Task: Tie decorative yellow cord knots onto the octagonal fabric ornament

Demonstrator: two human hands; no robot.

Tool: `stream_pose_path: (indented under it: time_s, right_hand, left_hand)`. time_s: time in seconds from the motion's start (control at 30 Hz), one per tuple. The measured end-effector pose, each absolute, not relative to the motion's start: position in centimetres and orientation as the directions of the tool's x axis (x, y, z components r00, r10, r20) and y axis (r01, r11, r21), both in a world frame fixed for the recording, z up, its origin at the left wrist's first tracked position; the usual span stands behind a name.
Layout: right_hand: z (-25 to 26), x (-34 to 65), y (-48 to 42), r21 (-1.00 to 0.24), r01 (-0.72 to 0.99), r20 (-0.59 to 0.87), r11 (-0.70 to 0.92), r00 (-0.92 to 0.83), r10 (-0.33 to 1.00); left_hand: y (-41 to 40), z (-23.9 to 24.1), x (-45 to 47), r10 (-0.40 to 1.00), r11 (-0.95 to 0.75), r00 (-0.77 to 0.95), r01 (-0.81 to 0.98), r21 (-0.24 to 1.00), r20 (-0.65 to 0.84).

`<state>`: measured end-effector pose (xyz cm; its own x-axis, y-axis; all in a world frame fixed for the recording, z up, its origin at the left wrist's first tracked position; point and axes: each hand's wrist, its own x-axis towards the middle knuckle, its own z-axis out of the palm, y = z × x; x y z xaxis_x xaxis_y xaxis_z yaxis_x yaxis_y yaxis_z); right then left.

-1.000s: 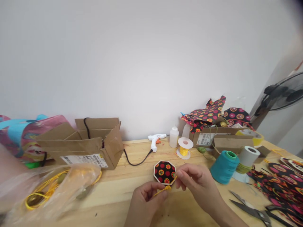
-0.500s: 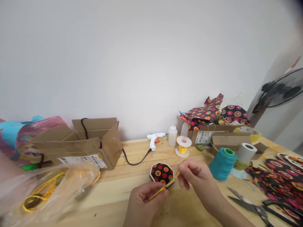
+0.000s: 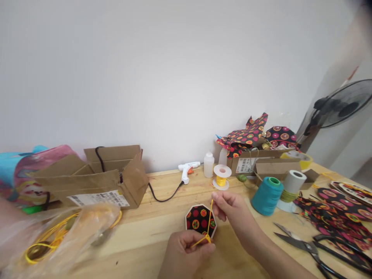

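Observation:
A yellow cord (image 3: 209, 219) runs between my two hands. My left hand (image 3: 187, 248) pinches its lower part, where a small loop or knot shows at the fingertips. Higher and to the right, my right hand (image 3: 229, 209) grips the cord's upper end between thumb and forefinger, and the stretch between them looks taut. Just behind my hands lies an octagonal piece (image 3: 200, 219) with a pale rim, covered in black fabric with red and orange flower prints. My left fingers hide its lower edge; whether the cord is fastened to it, I cannot tell.
Behind are a white glue gun (image 3: 186, 172), a bottle (image 3: 208, 164) and a yellow cord spool (image 3: 222, 178). Right: a teal thread cone (image 3: 267, 195), black scissors (image 3: 312, 248) and patterned fabric (image 3: 334, 221). Left: a cardboard box (image 3: 95, 186) and a plastic bag (image 3: 87, 228) with yellow cords.
My right hand has lifted slightly, drawing the cord from a slant to nearly upright. My left hand has shifted a little right and down. The whole view has shifted slightly.

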<state>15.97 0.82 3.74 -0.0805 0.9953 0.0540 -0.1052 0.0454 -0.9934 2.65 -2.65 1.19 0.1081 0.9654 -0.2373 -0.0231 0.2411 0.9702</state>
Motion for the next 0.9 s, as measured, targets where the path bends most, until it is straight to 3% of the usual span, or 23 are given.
stream_pose_path:
  time_s: [0.3, 0.53, 0.9]
  right_hand:
    - [3.5, 16.4, 1.0, -0.973, -0.224, 0.068, 0.054, -0.051, 0.996]
    - [3.8, 16.6, 1.2, -0.979, -0.202, 0.046, 0.031, -0.069, 0.997]
    - [4.0, 16.6, 1.4, -0.975, -0.216, 0.054, 0.044, -0.038, 0.998]
  left_hand:
    - [-2.6, 0.8, 2.5, 0.979, 0.189, 0.103, -0.097, 0.977, -0.179]
    - [-2.4, 1.7, 1.9, 0.972, 0.208, 0.108, 0.013, 0.978, -0.208]
    - [-2.4, 2.0, 2.0, 0.972, 0.232, 0.045, -0.073, 0.97, -0.229]
